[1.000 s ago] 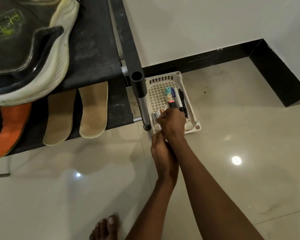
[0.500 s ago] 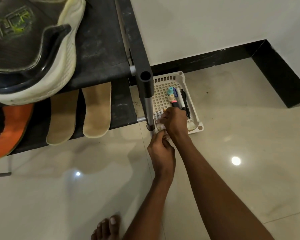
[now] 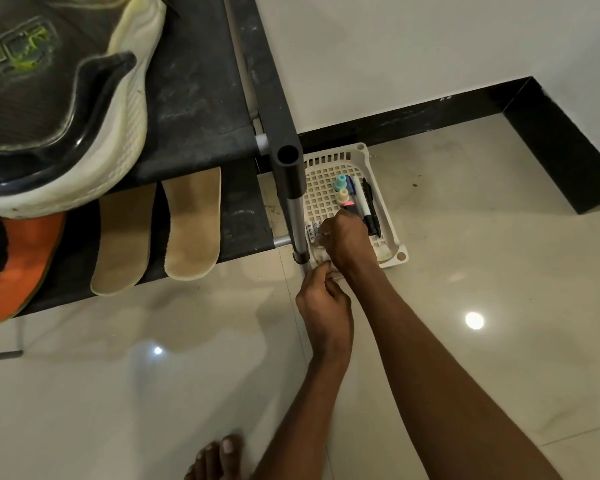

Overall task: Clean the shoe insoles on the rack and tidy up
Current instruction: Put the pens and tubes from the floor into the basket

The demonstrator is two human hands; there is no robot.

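Rack (image 3: 201,98): dark fabric shelves on a metal frame, upper left of frame; corner post (image 3: 288,174) runs down at centre.

Insoles: two tan insoles lie side by side on the lower shelf, centre-left. Left insole (image 3: 123,240) and right insole (image 3: 192,223) are just apart, toes pointing toward bottom of frame, both overhanging the shelf's front edge slightly. An orange insole (image 3: 14,268) lies at far left edge, partly under the shoe.

Shoe (image 3: 59,98): grey upper w/ white sole, on the top shelf, upper left corner.

Basket (image 3: 357,157): white perforated plastic tray on the floor, centre of frame, just right of the post. Contents: markers/pens (image 3: 364,206) laid along its right side, plus small white patterned items (image 3: 310,232) by the post; what they are cannot be told.

Right hand (image 3: 349,242): inside the basket's near end, fingers curled down onto contents; whether it grips anything cannot be told (fingers hidden).

Left hand (image 3: 324,306): just below the basket's near edge, fingers curled, thumb and index tip at the rim; grip cannot be told.

Bare toes (image 3: 217,455) at bottom centre on glossy tile floor (image 3: 465,375)
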